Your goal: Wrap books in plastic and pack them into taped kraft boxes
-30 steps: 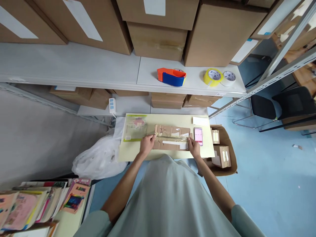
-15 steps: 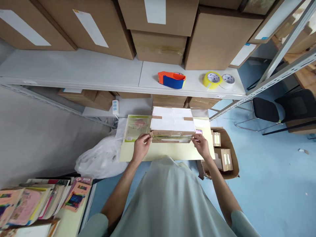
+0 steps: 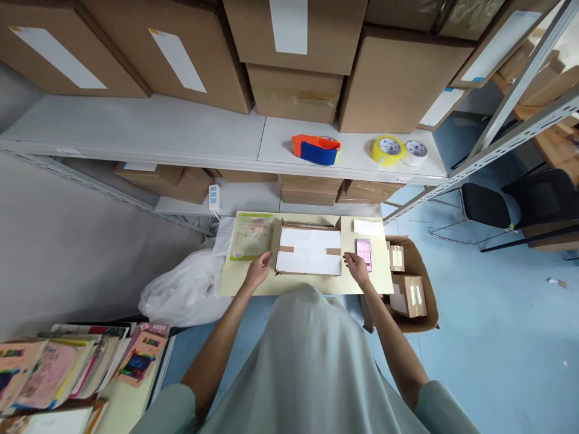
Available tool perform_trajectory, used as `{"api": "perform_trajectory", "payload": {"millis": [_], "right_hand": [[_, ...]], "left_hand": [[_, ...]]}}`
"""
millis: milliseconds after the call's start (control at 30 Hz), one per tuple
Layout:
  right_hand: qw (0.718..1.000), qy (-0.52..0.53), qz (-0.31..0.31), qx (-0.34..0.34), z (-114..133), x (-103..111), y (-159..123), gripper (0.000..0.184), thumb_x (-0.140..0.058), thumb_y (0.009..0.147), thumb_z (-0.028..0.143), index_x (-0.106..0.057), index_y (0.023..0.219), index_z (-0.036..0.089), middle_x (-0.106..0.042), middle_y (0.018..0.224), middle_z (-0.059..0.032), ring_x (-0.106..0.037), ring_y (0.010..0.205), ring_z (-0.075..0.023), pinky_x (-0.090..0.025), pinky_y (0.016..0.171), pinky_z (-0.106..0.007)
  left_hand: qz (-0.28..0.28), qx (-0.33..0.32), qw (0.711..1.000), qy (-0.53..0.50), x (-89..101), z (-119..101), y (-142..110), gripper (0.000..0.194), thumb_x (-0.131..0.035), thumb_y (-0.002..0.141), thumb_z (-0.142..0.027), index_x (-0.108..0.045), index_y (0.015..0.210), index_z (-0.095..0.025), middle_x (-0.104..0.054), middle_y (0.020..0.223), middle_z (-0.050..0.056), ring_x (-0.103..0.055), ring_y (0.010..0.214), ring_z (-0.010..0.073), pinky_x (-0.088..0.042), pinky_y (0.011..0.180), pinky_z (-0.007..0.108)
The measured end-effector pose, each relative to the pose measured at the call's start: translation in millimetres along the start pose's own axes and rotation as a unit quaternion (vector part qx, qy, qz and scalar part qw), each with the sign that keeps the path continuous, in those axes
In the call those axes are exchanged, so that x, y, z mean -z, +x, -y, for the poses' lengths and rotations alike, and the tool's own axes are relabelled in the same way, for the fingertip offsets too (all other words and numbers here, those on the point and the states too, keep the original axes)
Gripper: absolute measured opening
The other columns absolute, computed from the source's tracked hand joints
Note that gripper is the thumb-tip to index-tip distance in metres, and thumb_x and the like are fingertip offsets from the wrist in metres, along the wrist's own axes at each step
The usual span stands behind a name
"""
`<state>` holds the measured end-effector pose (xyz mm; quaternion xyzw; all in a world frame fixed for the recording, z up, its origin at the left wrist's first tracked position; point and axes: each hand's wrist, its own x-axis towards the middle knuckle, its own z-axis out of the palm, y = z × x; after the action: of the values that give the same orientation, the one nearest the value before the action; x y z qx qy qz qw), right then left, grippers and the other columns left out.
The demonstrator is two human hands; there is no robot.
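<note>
A carton (image 3: 309,252) with a white upper face and two brown patches lies flat on the pale yellow tabletop (image 3: 307,286). Brown edges stick up along its far side. Just left of it is my left hand (image 3: 259,269), fingers loosely bent, with nothing visible in it. My right hand (image 3: 357,267) is off the carton's right side, its fingers apart and pointing at the carton. Neither hand appears to touch it. Close by the right hand lies a phone (image 3: 363,253) with a pink screen. A green-edged, clear-wrapped packet (image 3: 252,236) lies beyond the left hand.
An orange-and-blue tape dispenser (image 3: 316,150) and tape rolls (image 3: 388,150) sit on the shelf (image 3: 203,129) under large cartons. Right of the table is an open box (image 3: 427,301) holding small cartons. A white plastic bag (image 3: 185,286) and books (image 3: 54,367) are at left.
The carton has come down and nearer to me, its white face now lower on the table. Both hands have let go of its front corners. The phone is uncovered.
</note>
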<state>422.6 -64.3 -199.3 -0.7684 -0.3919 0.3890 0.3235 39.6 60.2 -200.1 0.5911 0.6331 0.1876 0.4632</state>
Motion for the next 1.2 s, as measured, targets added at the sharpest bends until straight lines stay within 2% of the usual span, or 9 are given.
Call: {"api": "perform_trajectory", "payload": {"millis": [200,333,467,600,767,933,1000,1100,1200], "right_hand": [[0.998,-0.037,-0.054,-0.005,34.0,-6.1,34.1,0.047,-0.059,0.101,0.053,-0.079,0.123,0.017,-0.084,0.119,-0.0184,-0.081,0.114,-0.0338,-0.065,0.1,-0.049],[0.996,-0.053,-0.069,0.006,51.7,-3.4,25.9,0.049,-0.057,0.101,0.054,-0.08,0.124,0.018,-0.085,0.117,-0.0185,-0.08,0.114,-0.0358,-0.062,0.104,-0.05],[0.993,-0.017,-0.09,0.069,67.4,8.5,6.5,0.061,-0.049,0.104,0.065,-0.077,0.131,0.018,-0.083,0.125,-0.018,-0.079,0.113,-0.0342,-0.063,0.101,-0.048],[0.991,0.034,-0.085,0.101,71.7,9.3,-14.3,0.069,-0.043,0.106,0.074,-0.074,0.138,0.02,-0.079,0.135,-0.0175,-0.078,0.114,-0.0326,-0.066,0.092,-0.045],[0.996,0.061,-0.036,0.052,43.7,-11.9,-33.3,0.081,-0.047,0.099,0.084,-0.071,0.138,0.017,-0.079,0.131,-0.0211,-0.078,0.116,-0.035,-0.069,0.091,-0.05],[0.998,0.064,-0.006,0.02,27.7,-8.5,-42.6,0.079,-0.049,0.095,0.083,-0.071,0.134,0.018,-0.076,0.137,-0.0232,-0.079,0.116,-0.0359,-0.069,0.09,-0.05],[0.997,0.043,-0.047,0.035,39.7,4.9,-46.3,0.071,-0.046,0.101,0.075,-0.071,0.134,0.019,-0.076,0.139,-0.023,-0.078,0.119,-0.0348,-0.068,0.094,-0.05],[0.985,-0.019,-0.146,0.088,75.6,25.7,-51.8,0.056,-0.044,0.109,0.062,-0.069,0.138,0.021,-0.076,0.138,-0.0211,-0.074,0.125,-0.0336,-0.065,0.101,-0.049],[0.966,-0.112,-0.147,0.182,118.5,32.5,-48.4,0.046,-0.042,0.114,0.051,-0.07,0.139,0.024,-0.075,0.138,-0.0177,-0.069,0.131,-0.0327,-0.061,0.109,-0.049]], "left_hand": [[-0.029,-0.032,0.998,-0.038,-9.9,-35.4,47.2,0.047,-0.072,0.09,-0.027,-0.074,0.136,-0.014,-0.084,0.121,0.016,-0.081,0.115,0.0306,-0.063,0.107,0.044],[-0.059,-0.043,0.996,-0.049,-11.3,-54.6,42.5,0.044,-0.072,0.09,-0.024,-0.075,0.132,-0.014,-0.084,0.119,0.016,-0.081,0.108,0.0307,-0.064,0.105,0.046],[-0.099,-0.115,0.986,-0.074,-0.2,-66.0,23.4,0.036,-0.069,0.09,-0.021,-0.077,0.125,-0.018,-0.084,0.12,0.012,-0.081,0.108,0.0267,-0.065,0.102,0.041],[-0.11,-0.145,0.981,-0.074,5.7,-60.9,4.5,0.024,-0.067,0.091,-0.025,-0.076,0.113,-0.021,-0.085,0.115,0.009,-0.08,0.106,0.0249,-0.065,0.095,0.037],[-0.075,-0.038,0.996,-0.043,-7.7,-34.5,-16.8,0.015,-0.063,0.088,-0.02,-0.074,0.098,-0.022,-0.085,0.098,0.007,-0.081,0.093,0.0251,-0.065,0.092,0.037],[-0.065,0.012,0.997,-0.043,-12.2,-24.8,-38.6,0.029,-0.059,0.093,-0.018,-0.076,0.117,-0.021,-0.084,0.11,0.01,-0.08,0.104,0.0273,-0.064,0.1,0.04],[-0.138,-0.021,0.99,-0.031,-4.1,-33.5,-47.5,0.043,-0.055,0.094,-0.014,-0.073,0.132,-0.02,-0.08,0.125,0.013,-0.077,0.117,0.0281,-0.063,0.104,0.041],[-0.237,-0.133,0.962,0.008,12.1,-59.6,-57.8,0.051,-0.052,0.097,-0.013,-0.066,0.147,-0.019,-0.071,0.143,0.016,-0.068,0.134,0.0285,-0.059,0.112,0.042],[-0.175,-0.252,0.95,0.059,16.0,-91.5,-57.1,0.043,-0.051,0.105,-0.02,-0.068,0.145,-0.02,-0.07,0.145,0.014,-0.064,0.14,0.0286,-0.05,0.124,0.044]]}}
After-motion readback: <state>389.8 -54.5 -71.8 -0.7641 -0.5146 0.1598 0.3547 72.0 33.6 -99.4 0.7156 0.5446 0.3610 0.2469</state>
